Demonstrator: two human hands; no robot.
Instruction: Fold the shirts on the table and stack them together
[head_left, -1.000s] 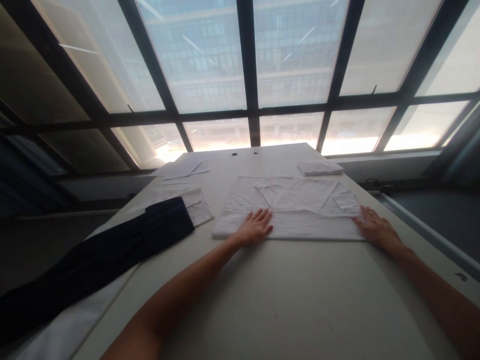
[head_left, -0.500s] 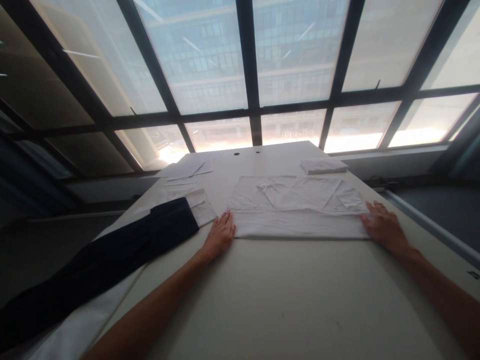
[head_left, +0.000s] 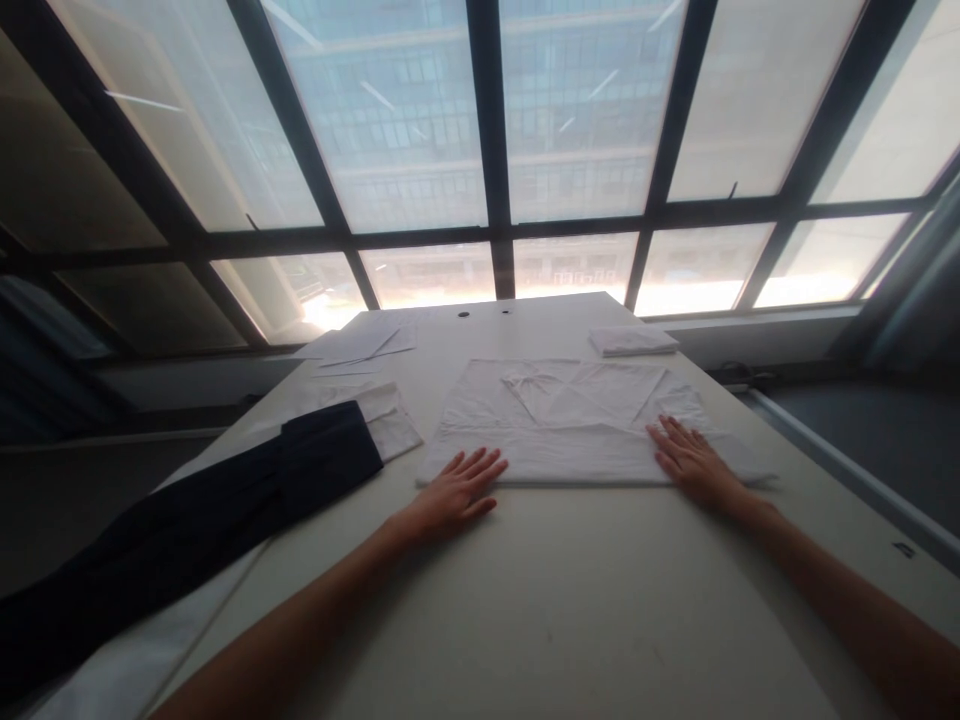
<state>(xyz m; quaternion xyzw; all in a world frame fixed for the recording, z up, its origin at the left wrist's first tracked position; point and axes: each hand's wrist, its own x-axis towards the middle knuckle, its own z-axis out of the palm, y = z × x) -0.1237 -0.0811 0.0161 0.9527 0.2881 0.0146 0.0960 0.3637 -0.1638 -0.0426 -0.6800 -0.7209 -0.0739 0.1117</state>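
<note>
A white garment [head_left: 570, 455] lies flat on the white table [head_left: 570, 580], with a folded band along its near edge and creased, overlapping cloth behind it. My left hand [head_left: 459, 490] rests palm down at the near left part of this band, fingers spread. On the right part of the cloth lies my right hand [head_left: 694, 462], its fingers stretched out and pointing away from me. Neither hand grips anything. What kind of garment it is, I cannot tell for sure.
Dark navy clothing [head_left: 330, 445] lies along the table's left side, over white cloth [head_left: 394, 420]. Paper sheets [head_left: 367, 343] are at the far left. A folded white cloth [head_left: 634, 341] sits at the far right. Large windows [head_left: 570, 120] rise behind the table.
Both hands have moved inward from the garment's side ends onto its near band. My fingers are now spread over the cloth. The view has shifted slightly.
</note>
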